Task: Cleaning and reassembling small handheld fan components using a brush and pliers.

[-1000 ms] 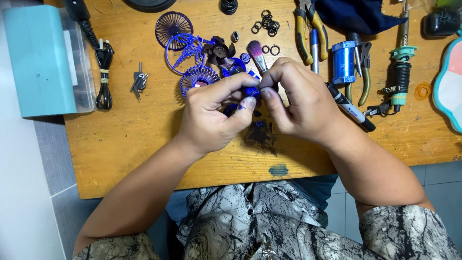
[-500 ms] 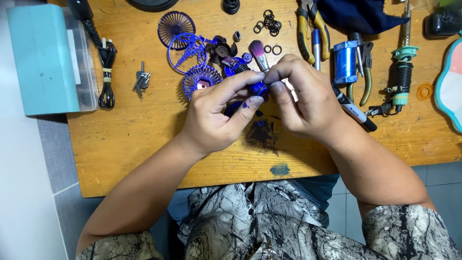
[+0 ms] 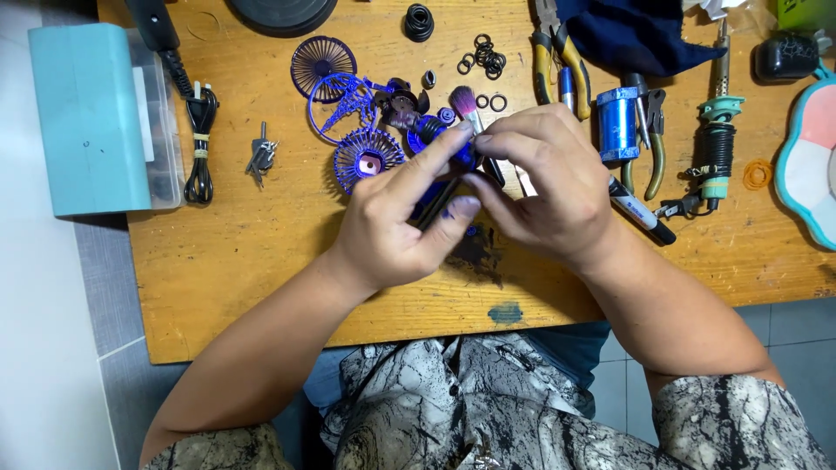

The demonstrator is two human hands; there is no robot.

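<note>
My left hand [image 3: 396, 218] and my right hand [image 3: 540, 187] meet over the middle of the wooden table [image 3: 244, 252]. Both pinch a small blue part [image 3: 463, 158] between fingertips; a dark stick-like piece [image 3: 435, 205] runs down from it under my left thumb. Just beyond the fingers lie blue fan grilles [image 3: 366, 155], a round blue grille [image 3: 323, 59], a dark fan blade hub [image 3: 402, 100] and a small pink-tipped brush [image 3: 462, 101]. Most of the held part is hidden by my fingers.
Pliers [image 3: 551, 52], a blue cylinder [image 3: 617, 124], a marker [image 3: 640, 211] and a soldering iron [image 3: 717, 130] lie right. Black rings [image 3: 486, 54] sit at the back. A teal box [image 3: 91, 117], black cable [image 3: 200, 130] and keys [image 3: 261, 157] lie left. Dark cloth [image 3: 640, 30] at back right.
Both hands have lifted slightly and turned the small blue part; my left forefinger now stretches up across it. The view has shifted a little to the right.
</note>
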